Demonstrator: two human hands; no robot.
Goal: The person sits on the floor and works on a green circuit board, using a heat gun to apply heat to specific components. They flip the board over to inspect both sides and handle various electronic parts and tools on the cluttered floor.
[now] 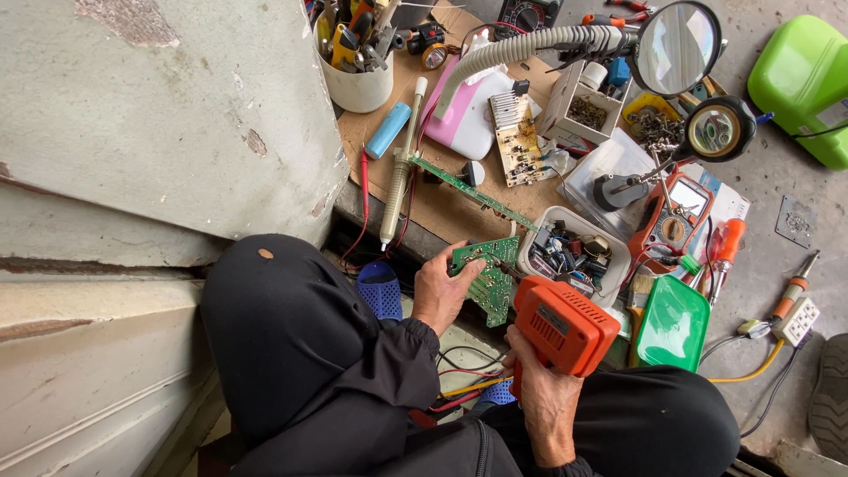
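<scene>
Down between my knees, my right hand point(541, 389) was wrapped tight around the grip of the one orange soldering gun point(562, 325), whose body ran from lower left to upper right while its thin tip reached up and left onto the board. That green circuit board point(488, 276) stood tilted on edge, long axis running up and down, just beside the white parts tub point(535, 237). My left hand point(444, 287) pinched the board's upper left edge, thumb on top, fingers curled behind. I counted three boards: this one, a long narrow green strip point(468, 191), and a tan one point(516, 141) on the cardboard. One multimeter point(673, 215) lay right.
</scene>
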